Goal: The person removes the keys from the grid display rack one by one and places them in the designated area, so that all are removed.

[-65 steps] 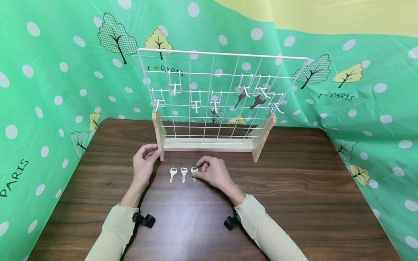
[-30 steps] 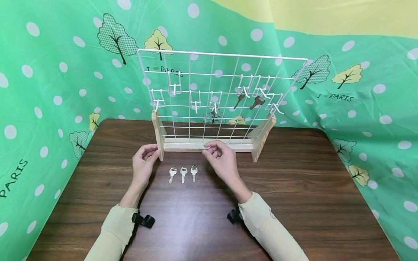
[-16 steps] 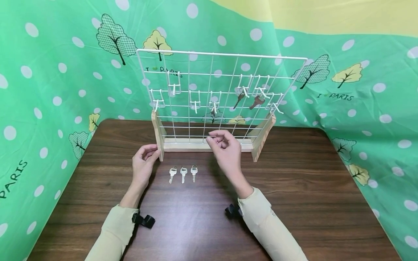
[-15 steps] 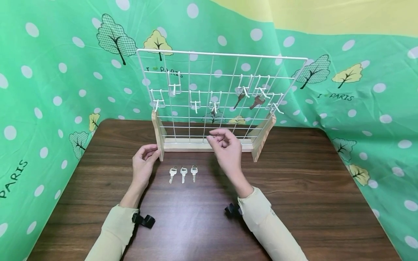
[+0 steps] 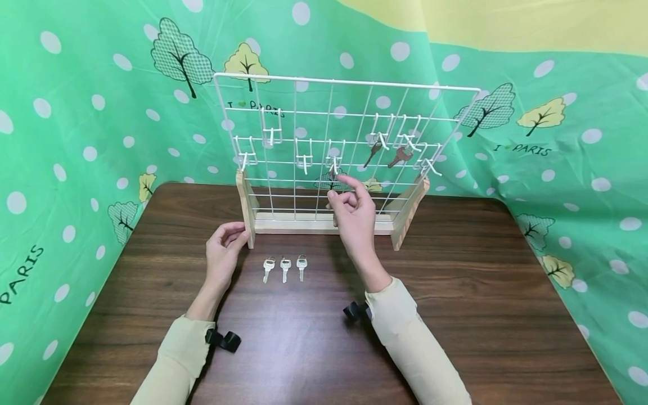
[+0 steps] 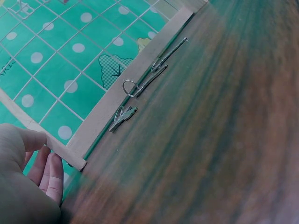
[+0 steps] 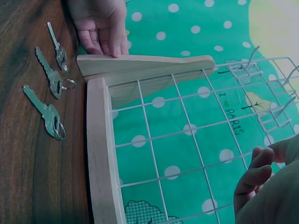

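Observation:
A white wire grid rack with wooden legs stands on the table. My left hand holds the rack's left leg low down, thumb and fingers at its edge; the left wrist view shows this hand close up. My right hand is raised before the grid, fingers partly curled, with nothing visible between them. Its index fingertip is right by a dark key on a middle hook. Three silver keys with small rings lie in a row: a left key, a middle key and a right key.
Two dark keys, one slim and one broader, hang on hooks at the grid's right. Several white hooks, such as the upper left hook, jut forward. A green patterned cloth surrounds the brown table.
My right hand has left the right key on the table and risen to the grid's middle hook, its index finger now stretched further up. The left hand stays at the leg.

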Tool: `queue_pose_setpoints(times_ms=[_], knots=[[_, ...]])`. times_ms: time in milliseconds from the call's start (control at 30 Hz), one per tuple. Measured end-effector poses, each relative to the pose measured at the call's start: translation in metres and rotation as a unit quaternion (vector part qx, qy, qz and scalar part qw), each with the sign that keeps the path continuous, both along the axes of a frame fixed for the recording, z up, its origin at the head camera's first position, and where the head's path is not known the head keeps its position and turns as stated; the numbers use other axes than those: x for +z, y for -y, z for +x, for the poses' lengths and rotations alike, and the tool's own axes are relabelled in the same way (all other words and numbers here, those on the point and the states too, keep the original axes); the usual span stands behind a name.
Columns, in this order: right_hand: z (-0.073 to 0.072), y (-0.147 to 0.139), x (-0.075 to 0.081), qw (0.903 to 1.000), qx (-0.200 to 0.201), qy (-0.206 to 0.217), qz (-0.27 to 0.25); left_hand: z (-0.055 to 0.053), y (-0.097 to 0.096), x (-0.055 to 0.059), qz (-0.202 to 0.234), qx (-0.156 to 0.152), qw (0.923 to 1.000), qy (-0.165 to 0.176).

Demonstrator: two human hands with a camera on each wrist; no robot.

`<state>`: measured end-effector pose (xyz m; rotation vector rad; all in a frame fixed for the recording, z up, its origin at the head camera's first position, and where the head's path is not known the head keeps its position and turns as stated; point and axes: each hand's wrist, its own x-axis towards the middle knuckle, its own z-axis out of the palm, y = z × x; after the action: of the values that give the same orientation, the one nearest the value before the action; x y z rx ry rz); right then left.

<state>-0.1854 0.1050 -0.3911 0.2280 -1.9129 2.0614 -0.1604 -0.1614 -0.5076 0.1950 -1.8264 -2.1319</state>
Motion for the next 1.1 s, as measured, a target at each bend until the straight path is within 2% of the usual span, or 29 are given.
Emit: queue_pose_setpoints(times_ms=[300,533,800,1100], knots=[[-0.005,0.002,0.006,0.9986,0.035,0.032,0.024,0.0,-0.001,0.0,-0.001,-0.002,1.0,-0.009],[-0.008,0.006,0.011,0.998,0.052,0.026,-0.026,0.001,0.0,-0.001,-0.001,-0.003,1.0,-0.008],[-0.007,0.01,0.014,0.9988,0.018,0.008,-0.045,0.0,-0.001,-0.002,-0.001,-0.001,0.9999,-0.012],[-0.006,0.01,0.017,0.9996,-0.016,-0.01,-0.022,0.001,-0.001,0.0,-0.002,-0.002,0.9999,-0.015]])
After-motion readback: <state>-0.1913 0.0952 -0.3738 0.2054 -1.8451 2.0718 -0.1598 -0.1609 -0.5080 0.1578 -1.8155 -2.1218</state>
